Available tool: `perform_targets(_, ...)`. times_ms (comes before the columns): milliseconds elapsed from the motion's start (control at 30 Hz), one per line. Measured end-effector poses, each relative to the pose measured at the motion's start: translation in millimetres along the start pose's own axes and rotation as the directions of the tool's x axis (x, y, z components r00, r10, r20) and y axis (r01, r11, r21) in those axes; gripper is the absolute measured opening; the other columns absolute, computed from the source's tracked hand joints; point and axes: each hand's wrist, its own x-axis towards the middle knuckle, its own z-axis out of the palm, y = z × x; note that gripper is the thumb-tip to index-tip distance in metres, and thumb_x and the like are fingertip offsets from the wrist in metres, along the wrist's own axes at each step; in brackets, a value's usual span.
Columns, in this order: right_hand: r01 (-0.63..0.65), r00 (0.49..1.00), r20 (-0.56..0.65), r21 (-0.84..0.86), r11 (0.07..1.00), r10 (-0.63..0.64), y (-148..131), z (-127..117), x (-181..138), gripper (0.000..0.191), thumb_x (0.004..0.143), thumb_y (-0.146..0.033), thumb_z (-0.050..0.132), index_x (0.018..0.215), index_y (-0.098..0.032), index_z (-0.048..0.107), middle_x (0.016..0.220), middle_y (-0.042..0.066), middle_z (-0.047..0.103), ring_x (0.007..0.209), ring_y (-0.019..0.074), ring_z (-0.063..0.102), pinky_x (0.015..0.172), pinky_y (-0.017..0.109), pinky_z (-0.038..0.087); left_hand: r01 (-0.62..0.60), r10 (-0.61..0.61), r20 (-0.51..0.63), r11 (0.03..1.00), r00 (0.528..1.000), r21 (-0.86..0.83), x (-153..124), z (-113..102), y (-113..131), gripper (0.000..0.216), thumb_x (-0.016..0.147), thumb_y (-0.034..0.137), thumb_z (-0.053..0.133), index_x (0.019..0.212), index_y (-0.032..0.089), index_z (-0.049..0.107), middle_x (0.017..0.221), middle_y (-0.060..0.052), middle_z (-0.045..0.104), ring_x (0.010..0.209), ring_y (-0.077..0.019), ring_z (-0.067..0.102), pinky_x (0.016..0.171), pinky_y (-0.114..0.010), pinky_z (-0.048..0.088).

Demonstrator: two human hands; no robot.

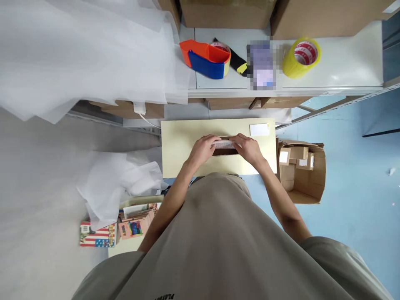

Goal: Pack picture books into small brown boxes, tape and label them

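Note:
A small open cardboard box [225,152] stands on the pale yellow table in front of my body. A flat bundle in whitish translucent wrapping [223,144] is at its opening; what is inside the wrapping cannot be made out. My left hand [204,148] has its fingers curled over the bundle's left end. At the opposite end, my right hand [248,148] grips it with thumb and fingers. Both hands are right at the box's rim, and their fingertips are partly hidden.
A white label [259,129] lies on the yellow table [178,146]. The shelf behind holds an orange-and-blue tape dispenser [206,58], a yellow tape roll [301,57] and white foam sheets [87,50]. A carton [309,183] with small boxes stands right; books [134,227] lie lower left.

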Motion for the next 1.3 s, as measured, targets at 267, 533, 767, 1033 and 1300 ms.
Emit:
perform_targets(267,-0.103,0.986,0.138,0.057,0.993,0.094,20,44,13,0.042,0.114,-0.024,0.05,0.149,-0.03,0.072,0.152,0.006,0.076,0.125,0.0306,0.076,0.102,0.04,0.061,0.152,-0.163,-0.031,0.963,0.986,-0.223,5,38,-37,0.034,0.095,0.006,0.066,0.115,0.027,0.084,0.126,-0.008,0.083,0.122,-0.0329,0.074,0.116,-0.048,0.055)
perform_targets(533,-0.179,0.943,0.274,-0.061,0.982,0.189,28,60,22,0.037,0.114,-0.024,0.049,0.147,-0.02,0.066,0.142,0.018,0.079,0.123,0.0359,0.078,0.103,0.043,0.059,0.202,-0.197,0.046,0.965,0.979,-0.167,10,73,-50,0.034,0.096,0.007,0.061,0.118,0.024,0.081,0.123,-0.012,0.081,0.112,-0.0347,0.074,0.108,-0.047,0.056)
perform_targets(767,-0.171,0.918,0.341,-0.126,0.977,0.205,25,66,27,0.034,0.115,-0.023,0.046,0.143,-0.017,0.065,0.136,0.022,0.08,0.125,0.0357,0.079,0.105,0.042,0.058,0.188,-0.183,0.084,0.98,0.98,-0.061,11,87,-56,0.04,0.094,0.004,0.057,0.122,0.023,0.079,0.123,-0.013,0.072,0.116,-0.0323,0.07,0.107,-0.045,0.057)
perform_targets(1033,-0.149,0.885,0.409,-0.208,0.967,0.224,20,73,33,0.047,0.106,-0.008,0.053,0.152,-0.01,0.063,0.13,0.027,0.081,0.13,0.0343,0.078,0.109,0.041,0.058,0.197,-0.196,0.153,0.98,0.969,0.01,19,97,-64,0.046,0.087,-0.002,0.061,0.121,0.022,0.08,0.121,-0.015,0.078,0.113,-0.0325,0.073,0.11,-0.046,0.056)
perform_targets(1300,-0.132,0.896,0.397,-0.187,0.973,0.198,23,80,21,0.047,0.106,-0.007,0.049,0.146,-0.013,0.072,0.136,0.026,0.079,0.132,0.0345,0.076,0.113,0.043,0.057,0.158,-0.161,0.164,0.987,0.973,0.031,6,94,-61,0.046,0.087,-0.002,0.06,0.122,0.017,0.082,0.117,-0.02,0.08,0.118,-0.0391,0.074,0.116,-0.055,0.053)
